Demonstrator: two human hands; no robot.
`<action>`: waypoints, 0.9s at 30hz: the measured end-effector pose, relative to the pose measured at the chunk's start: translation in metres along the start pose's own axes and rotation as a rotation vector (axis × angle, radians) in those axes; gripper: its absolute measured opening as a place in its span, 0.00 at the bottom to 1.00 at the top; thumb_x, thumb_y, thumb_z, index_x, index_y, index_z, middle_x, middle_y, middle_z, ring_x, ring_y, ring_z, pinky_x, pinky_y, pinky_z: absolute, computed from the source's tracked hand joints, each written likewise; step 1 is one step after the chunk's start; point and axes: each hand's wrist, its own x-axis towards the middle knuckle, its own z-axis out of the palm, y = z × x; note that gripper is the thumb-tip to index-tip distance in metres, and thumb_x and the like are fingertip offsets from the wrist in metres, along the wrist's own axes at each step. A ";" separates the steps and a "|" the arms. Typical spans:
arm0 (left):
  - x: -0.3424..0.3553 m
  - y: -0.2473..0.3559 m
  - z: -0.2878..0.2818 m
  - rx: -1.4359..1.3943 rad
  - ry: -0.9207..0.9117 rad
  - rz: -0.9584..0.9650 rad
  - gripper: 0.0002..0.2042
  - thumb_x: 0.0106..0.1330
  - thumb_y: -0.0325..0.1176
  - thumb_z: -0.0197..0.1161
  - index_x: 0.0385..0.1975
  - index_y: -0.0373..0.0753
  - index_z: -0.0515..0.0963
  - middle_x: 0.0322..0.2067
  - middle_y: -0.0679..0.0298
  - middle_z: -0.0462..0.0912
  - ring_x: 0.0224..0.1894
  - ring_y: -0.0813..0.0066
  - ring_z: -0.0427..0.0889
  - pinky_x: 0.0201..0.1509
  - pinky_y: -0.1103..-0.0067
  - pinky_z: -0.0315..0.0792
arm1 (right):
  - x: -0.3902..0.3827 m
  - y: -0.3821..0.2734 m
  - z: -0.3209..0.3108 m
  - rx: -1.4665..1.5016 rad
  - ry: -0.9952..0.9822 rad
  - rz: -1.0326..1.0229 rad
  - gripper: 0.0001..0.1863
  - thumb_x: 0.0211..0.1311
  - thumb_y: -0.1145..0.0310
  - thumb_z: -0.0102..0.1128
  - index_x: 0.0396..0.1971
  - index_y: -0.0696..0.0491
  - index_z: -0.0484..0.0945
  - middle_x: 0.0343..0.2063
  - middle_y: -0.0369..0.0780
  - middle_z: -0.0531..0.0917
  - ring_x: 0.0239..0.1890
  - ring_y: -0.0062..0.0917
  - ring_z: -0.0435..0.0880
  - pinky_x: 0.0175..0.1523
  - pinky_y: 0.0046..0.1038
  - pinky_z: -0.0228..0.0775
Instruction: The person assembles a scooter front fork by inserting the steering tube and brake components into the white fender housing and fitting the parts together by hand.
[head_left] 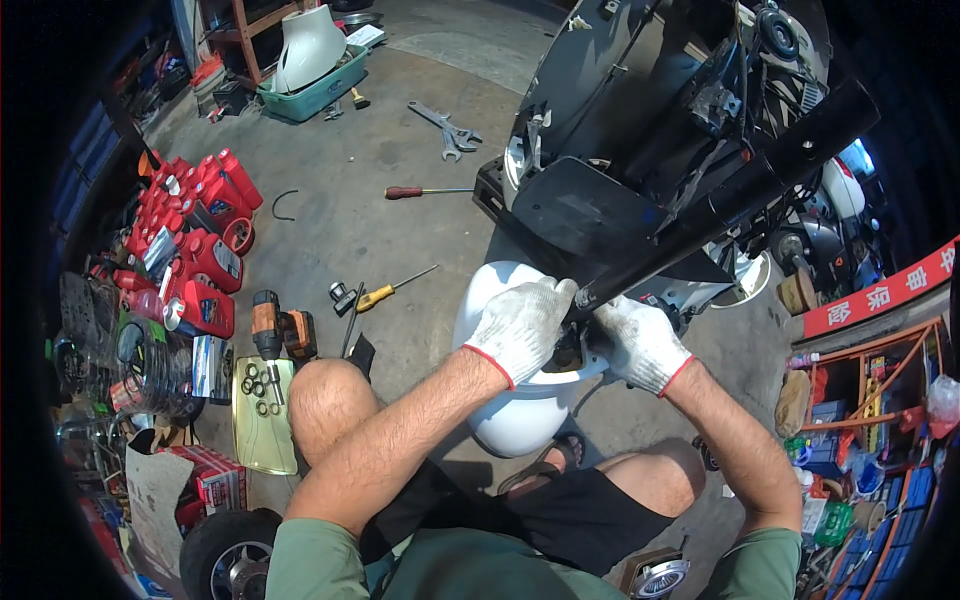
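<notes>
Both my hands wear white knit gloves with red cuffs and meet at the lower end of a thick black tube (740,190). My left hand (525,325) is closed just left of the tube's end, its fingertips hidden. On the other side, my right hand (642,345) curls in toward the same spot; what its fingers hold is hidden. Below and around the hands sits a smooth white fender-like shell (515,420), with dark parts showing in its opening. The tube slants up to the right across a partly stripped scooter (600,215).
Left of my knee lie a cordless drill (267,325) and a yellow tray (250,450) with several rings. A yellow-handled screwdriver (375,298), red-handled screwdriver (405,192) and wrenches (440,122) lie on the floor. Red bottles (210,260) crowd the left; an orange rack (870,400) stands right.
</notes>
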 end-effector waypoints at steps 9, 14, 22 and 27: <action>-0.001 0.002 -0.007 -0.014 -0.030 0.012 0.17 0.67 0.27 0.57 0.55 0.30 0.75 0.38 0.51 0.82 0.38 0.55 0.85 0.37 0.66 0.79 | -0.006 0.002 0.001 -0.059 0.005 -0.053 0.17 0.57 0.76 0.63 0.48 0.54 0.80 0.45 0.46 0.82 0.46 0.42 0.85 0.47 0.37 0.81; 0.001 0.004 -0.011 0.012 -0.068 -0.016 0.17 0.67 0.26 0.56 0.56 0.30 0.75 0.37 0.51 0.81 0.39 0.56 0.85 0.38 0.67 0.80 | -0.002 0.000 0.000 -0.034 -0.022 -0.034 0.15 0.57 0.76 0.62 0.46 0.55 0.80 0.43 0.47 0.82 0.45 0.42 0.85 0.47 0.37 0.81; -0.001 0.002 -0.001 -0.007 0.041 -0.038 0.18 0.61 0.28 0.67 0.51 0.38 0.78 0.32 0.51 0.83 0.37 0.53 0.86 0.40 0.65 0.78 | -0.005 -0.006 0.011 -0.004 0.100 -0.006 0.20 0.56 0.76 0.63 0.51 0.54 0.79 0.46 0.46 0.82 0.46 0.41 0.85 0.48 0.36 0.81; 0.000 0.005 -0.004 -0.019 0.016 -0.059 0.18 0.61 0.28 0.67 0.52 0.39 0.77 0.33 0.51 0.83 0.37 0.52 0.86 0.41 0.64 0.79 | -0.008 -0.007 0.011 0.088 0.121 0.047 0.20 0.58 0.74 0.65 0.53 0.53 0.79 0.47 0.45 0.82 0.47 0.39 0.85 0.49 0.35 0.81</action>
